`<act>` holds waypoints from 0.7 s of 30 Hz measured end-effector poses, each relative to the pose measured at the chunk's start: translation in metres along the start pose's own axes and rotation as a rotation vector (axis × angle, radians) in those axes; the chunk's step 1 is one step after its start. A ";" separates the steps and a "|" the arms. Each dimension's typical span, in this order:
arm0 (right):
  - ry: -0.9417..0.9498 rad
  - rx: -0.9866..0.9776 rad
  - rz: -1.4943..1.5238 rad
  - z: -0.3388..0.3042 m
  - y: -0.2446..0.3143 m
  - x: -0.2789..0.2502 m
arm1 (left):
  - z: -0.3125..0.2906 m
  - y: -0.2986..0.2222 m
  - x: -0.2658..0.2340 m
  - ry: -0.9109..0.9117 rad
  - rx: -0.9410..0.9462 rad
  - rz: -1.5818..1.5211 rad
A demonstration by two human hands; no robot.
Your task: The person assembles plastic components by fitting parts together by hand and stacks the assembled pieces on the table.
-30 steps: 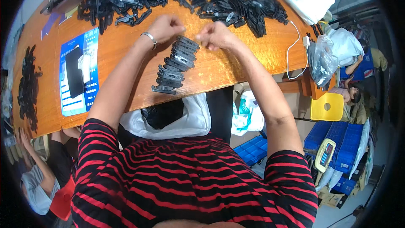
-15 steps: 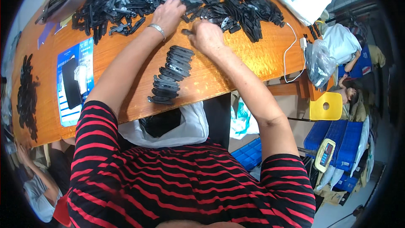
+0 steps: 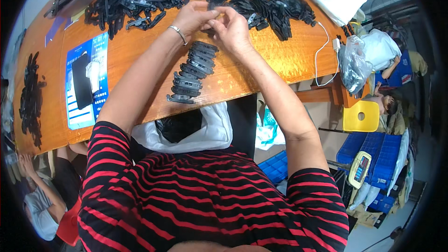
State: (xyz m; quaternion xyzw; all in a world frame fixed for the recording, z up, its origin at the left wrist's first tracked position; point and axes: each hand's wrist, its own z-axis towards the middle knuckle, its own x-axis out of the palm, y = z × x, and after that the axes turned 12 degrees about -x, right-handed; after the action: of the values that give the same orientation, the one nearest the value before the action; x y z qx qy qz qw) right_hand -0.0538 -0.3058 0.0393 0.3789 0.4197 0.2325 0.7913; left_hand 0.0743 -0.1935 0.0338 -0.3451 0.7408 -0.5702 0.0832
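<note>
My left hand (image 3: 192,19), with a silver bracelet at the wrist, and my right hand (image 3: 232,31) meet above the far part of the table. Both hands are closed, fingertips together on a small black plastic part that the fingers mostly hide. Just beyond them lies a large heap of black plastic parts (image 3: 140,0), with a second, flatter heap (image 3: 277,7) to its right. On the near side, between my forearms, slim black parts stand packed side by side in a row (image 3: 196,67) that runs toward the table edge.
On the left lie a blue sheet (image 3: 74,116) with a dark phone-like slab (image 3: 82,81), and more black parts (image 3: 31,102). A white cable (image 3: 318,60) and a clear plastic bag (image 3: 353,67) are at the right. Below the near edge hangs a white bag (image 3: 219,130).
My hands were apart, the left at the heap and the right holding a dark part. They have come together, fingertips touching. The view has shifted slightly.
</note>
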 end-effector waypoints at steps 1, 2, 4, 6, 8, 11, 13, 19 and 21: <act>0.018 0.056 0.041 -0.001 -0.001 -0.001 | -0.002 0.001 0.000 -0.002 -0.001 -0.001; 0.004 0.044 -0.013 -0.002 -0.007 -0.001 | -0.005 0.000 0.003 -0.072 -0.024 0.025; 0.034 -0.061 -0.100 -0.008 -0.021 -0.008 | -0.007 -0.002 0.007 -0.139 -0.047 0.053; 0.072 -0.167 -0.181 -0.009 -0.025 -0.013 | -0.003 0.002 -0.001 -0.152 -0.063 0.165; 0.155 0.080 0.042 -0.004 -0.029 -0.017 | 0.005 0.009 -0.015 -0.142 -0.044 0.222; 0.193 0.203 0.160 -0.003 -0.038 -0.017 | 0.016 0.020 -0.025 -0.141 -0.022 0.309; 0.159 0.248 0.195 -0.004 -0.042 -0.014 | 0.020 0.025 -0.027 -0.151 -0.023 0.337; 0.132 0.368 0.159 0.002 -0.042 -0.009 | 0.025 0.029 -0.024 -0.275 0.061 0.578; 0.139 0.374 0.143 0.006 -0.041 -0.010 | 0.028 0.028 -0.026 -0.367 0.022 0.770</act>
State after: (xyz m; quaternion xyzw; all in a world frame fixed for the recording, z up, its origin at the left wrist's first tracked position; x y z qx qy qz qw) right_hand -0.0521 -0.3396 0.0133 0.5313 0.4812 0.2315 0.6577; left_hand 0.0965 -0.1970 -0.0078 -0.1382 0.7825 -0.4345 0.4241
